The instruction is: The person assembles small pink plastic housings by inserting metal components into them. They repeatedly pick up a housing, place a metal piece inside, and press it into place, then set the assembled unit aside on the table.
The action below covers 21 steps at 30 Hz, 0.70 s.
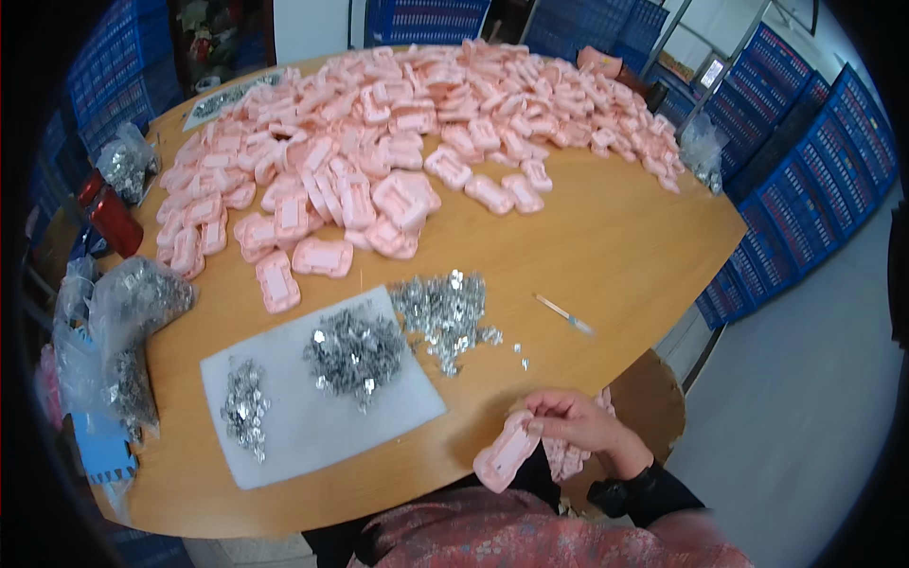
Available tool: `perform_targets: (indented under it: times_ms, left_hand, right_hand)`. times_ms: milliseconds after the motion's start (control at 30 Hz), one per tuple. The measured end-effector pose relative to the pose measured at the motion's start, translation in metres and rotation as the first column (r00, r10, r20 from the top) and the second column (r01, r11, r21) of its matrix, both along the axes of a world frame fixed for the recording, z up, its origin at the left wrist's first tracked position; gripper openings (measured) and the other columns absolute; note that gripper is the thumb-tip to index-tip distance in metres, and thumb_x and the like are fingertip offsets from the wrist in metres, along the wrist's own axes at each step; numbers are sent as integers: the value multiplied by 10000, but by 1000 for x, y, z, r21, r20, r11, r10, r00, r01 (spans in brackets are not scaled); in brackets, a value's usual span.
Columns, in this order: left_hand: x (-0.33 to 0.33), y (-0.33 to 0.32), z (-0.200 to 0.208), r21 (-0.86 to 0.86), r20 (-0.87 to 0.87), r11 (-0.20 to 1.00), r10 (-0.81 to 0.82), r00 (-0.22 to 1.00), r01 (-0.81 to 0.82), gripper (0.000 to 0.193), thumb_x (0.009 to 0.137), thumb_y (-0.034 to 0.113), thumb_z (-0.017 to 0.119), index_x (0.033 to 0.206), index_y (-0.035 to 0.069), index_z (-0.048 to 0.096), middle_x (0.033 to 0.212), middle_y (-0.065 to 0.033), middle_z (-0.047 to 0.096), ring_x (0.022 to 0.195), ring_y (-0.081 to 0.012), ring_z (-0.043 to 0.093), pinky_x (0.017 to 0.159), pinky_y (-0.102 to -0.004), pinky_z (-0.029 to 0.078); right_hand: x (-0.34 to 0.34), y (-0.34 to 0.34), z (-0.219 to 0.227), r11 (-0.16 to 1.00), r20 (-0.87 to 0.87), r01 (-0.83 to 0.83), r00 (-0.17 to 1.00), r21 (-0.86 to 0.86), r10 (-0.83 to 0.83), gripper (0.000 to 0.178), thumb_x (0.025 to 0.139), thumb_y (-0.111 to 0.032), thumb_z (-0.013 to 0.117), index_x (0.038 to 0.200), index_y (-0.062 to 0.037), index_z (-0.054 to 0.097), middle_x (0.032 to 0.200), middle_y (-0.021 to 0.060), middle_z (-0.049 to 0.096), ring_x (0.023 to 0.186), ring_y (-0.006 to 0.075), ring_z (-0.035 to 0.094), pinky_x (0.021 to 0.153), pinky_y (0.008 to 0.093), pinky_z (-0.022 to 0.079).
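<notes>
My right hand (575,419) grips one end of a pink plastic shell (507,454) between thumb and fingers, at the table's near edge. The shell is rounded, narrower in the middle, with a recessed panel facing up. My left hand does not show. On a white foam sheet (284,464) lie a big heap of small silvery metal pieces (354,355) and a smaller heap (246,407). More metal pieces (445,317) are spread on the bare wood just right of the sheet.
A large pile of pink shells (379,142) covers the table's (568,256) far side. A thin pen-like tool (565,313) lies at the right. Bags of metal pieces (142,293) and a red bottle (114,218) line the left edge. Below my right hand stands a box (653,398) holding shells.
</notes>
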State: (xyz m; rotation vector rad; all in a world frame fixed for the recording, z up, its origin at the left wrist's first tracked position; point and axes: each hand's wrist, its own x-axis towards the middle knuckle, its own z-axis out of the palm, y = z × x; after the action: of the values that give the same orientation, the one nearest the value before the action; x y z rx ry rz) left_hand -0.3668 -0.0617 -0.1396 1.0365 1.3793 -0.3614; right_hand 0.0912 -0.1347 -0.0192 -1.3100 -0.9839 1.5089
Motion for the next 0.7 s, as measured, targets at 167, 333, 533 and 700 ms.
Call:
perform_targets:
  times_ms: [167, 333, 533, 700]
  left_hand:
    - [-31, -38, 16, -45, -13, 998, -53, 999, 52, 120, 895, 90, 599, 934, 5, 674, 736, -14, 624, 634, -101, 560, 588, -285, 468]
    - [-60, -64, 67, -151, 17, 912, -383, 924, 381, 120, 893, 75, 604, 949, -1, 678, 746, -15, 631, 643, -99, 567, 596, -284, 474]
    - [5, -8, 191, 268, 105, 948, -206, 973, 172, 65, 857, -3, 693, 795, 5, 674, 665, 15, 621, 636, -50, 545, 576, -216, 433]
    - [147, 24, 216, 752, 296, 659, -358, 886, 15, 339, 821, -24, 720, 1150, -4, 642, 874, -33, 636, 782, -106, 601, 727, -256, 510]
  right_hand:
    - [-4, 9, 13, 998, 22, 58, 998, 8, -58, 225, 992, -152, 641, 1169, -17, 610, 952, -12, 651, 842, 58, 616, 731, 236, 526]
    - [-3, 11, 11, 963, 19, 262, 964, 63, -264, 237, 992, -173, 641, 1164, -12, 623, 934, 0, 659, 806, 57, 626, 698, 228, 536]
    - [3, -6, 8, 927, -34, 366, 931, 84, -365, 250, 990, -173, 642, 1165, 4, 618, 932, 26, 677, 796, 72, 634, 695, 224, 529]
    - [24, -21, 0, 918, -68, 382, 924, 103, -376, 258, 981, -152, 653, 1177, 9, 605, 930, 32, 676, 792, 81, 638, 689, 231, 527]
